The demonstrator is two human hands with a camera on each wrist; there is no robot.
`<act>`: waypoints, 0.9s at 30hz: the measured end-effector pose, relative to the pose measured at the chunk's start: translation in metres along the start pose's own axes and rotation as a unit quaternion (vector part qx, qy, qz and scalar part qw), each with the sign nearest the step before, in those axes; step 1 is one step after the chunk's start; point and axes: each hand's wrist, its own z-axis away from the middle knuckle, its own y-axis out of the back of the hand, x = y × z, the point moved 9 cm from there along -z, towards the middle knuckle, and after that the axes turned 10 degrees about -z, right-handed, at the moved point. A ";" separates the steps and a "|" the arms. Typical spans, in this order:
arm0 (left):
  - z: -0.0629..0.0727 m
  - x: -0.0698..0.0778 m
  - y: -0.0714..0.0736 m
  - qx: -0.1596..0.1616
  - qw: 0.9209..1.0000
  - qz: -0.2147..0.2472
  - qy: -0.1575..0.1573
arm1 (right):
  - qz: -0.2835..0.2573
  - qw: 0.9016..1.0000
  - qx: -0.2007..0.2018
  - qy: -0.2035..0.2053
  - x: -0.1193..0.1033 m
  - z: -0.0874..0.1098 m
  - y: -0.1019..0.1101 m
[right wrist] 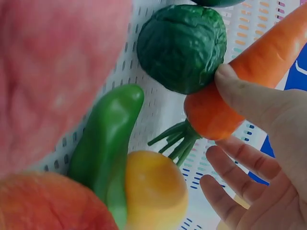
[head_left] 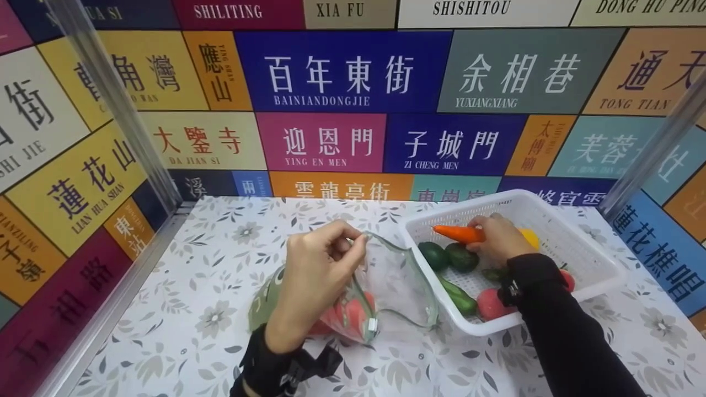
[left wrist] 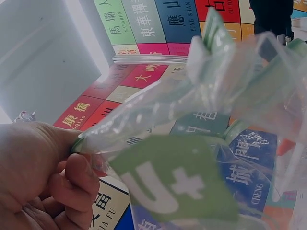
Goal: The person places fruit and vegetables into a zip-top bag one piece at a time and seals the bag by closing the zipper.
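Observation:
My left hand (head_left: 314,275) pinches the green-edged rim of a clear zip bag (left wrist: 177,182), which has a green print on its side. The bag's mouth stands wide apart, and reddish items (head_left: 356,311) show through its plastic. Inside the white perforated basket (head_left: 485,329), my right hand (head_left: 499,240) holds an orange carrot (head_left: 455,233) by its thick end. In the right wrist view the thumb lies on top of the carrot (right wrist: 268,52), with green stems at its end. Beside it is a dark green, wrinkled cabbage-like vegetable (right wrist: 182,50).
The basket also holds another dark green round item (head_left: 433,256), a long green vegetable (head_left: 458,296), a pinkish-red round one (head_left: 492,304) and a yellow one (head_left: 529,239). A leaf-patterned cloth (head_left: 215,322) covers the table. Sign-printed walls (head_left: 342,71) rise behind and at the sides.

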 end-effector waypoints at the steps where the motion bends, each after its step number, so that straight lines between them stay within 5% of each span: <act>1: 0.000 0.000 0.000 0.000 1.000 0.001 0.000 | 0.001 1.000 -0.001 0.006 -0.001 0.001 0.001; 10: 0.000 -0.001 -0.001 -0.004 1.000 0.004 0.005 | -0.058 0.998 -0.009 0.019 -0.004 0.010 0.011; 27: -0.001 0.000 0.000 0.004 1.000 -0.001 -0.002 | -0.115 0.989 0.065 0.067 -0.012 0.031 0.035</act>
